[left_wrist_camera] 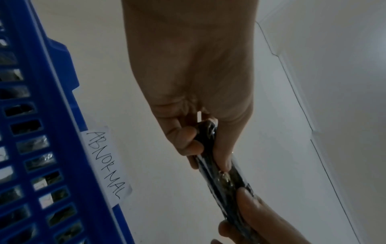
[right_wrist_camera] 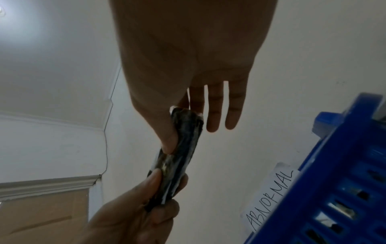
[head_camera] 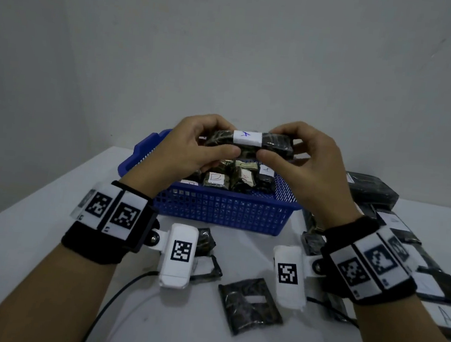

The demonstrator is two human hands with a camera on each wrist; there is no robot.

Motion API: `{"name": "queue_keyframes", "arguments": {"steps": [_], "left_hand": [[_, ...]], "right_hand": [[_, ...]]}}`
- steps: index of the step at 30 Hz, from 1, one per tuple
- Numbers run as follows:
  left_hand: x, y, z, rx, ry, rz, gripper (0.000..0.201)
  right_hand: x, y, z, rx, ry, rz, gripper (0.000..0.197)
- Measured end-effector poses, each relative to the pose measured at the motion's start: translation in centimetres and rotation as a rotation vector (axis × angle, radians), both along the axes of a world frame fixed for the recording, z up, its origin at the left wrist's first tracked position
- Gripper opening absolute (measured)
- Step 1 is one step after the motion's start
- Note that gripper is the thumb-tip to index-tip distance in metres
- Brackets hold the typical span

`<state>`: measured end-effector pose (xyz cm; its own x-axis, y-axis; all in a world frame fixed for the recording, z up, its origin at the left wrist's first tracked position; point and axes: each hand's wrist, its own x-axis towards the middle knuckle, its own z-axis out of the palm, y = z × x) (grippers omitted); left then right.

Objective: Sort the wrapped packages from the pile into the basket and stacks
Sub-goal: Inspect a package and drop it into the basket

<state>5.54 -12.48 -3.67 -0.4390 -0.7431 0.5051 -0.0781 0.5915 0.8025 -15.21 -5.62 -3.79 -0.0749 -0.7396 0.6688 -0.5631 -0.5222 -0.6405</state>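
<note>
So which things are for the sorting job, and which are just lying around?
For the job:
- package, held by left hand and right hand
- blue basket
- loose package
- stacks

Just lying around:
- black cable
- table

White table (head_camera: pixel 45 235), bare at near left. Black cable (head_camera: pixel 113 301) curving across its near edge. Plain pale wall (head_camera: pixel 232 46) behind. In right wrist view, white ceiling (right_wrist_camera: pixel 52 57), moulded cornice (right_wrist_camera: pixel 48 183) and brown door (right_wrist_camera: pixel 41 214) at lower left.
</note>
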Motion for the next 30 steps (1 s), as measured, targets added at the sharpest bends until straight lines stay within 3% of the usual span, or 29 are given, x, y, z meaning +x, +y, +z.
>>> {"name": "queue_keyframes", "arguments": {"steps": [3,7,14,18,22,24,30], "left_hand": [[0.3,-0.2,0.0,-0.016,-0.088,0.041,0.021],[1.5,-0.5,0.2,0.026,-0.15,0.022,0.026],[2.7,-3.1,2.2,0.047,-0.118,0.109,0.029],[3.5,-5.9,0.3,0.164,-0.159,0.237,0.055],[4.3,-7.7,-2.6,0.226,-0.146,0.33,0.022],[4.4,-7.8,-3.3,0.232,-0.14,0.327,0.016],[4.2,-7.9,-3.4,0.236,-0.143,0.288,0.013]], "right_hand": [[0.2,-0.2,-0.3,0.024,0.056,-0.043,0.02],[0.1,-0.5,0.2,0.076,0.302,-0.062,0.027],[2.3,-4.1,6.7,0.137,0.729,0.04,0.027],[3.6,-9.4,9.1,0.388,1.067,0.049,0.024],[5.2,-14.1,7.6,0.597,1.452,0.156,0.025],[6.0,-15.5,6.1,0.648,1.616,0.234,0.026],[5.7,-17.8,1.9,0.689,1.678,0.373,0.031]]}}
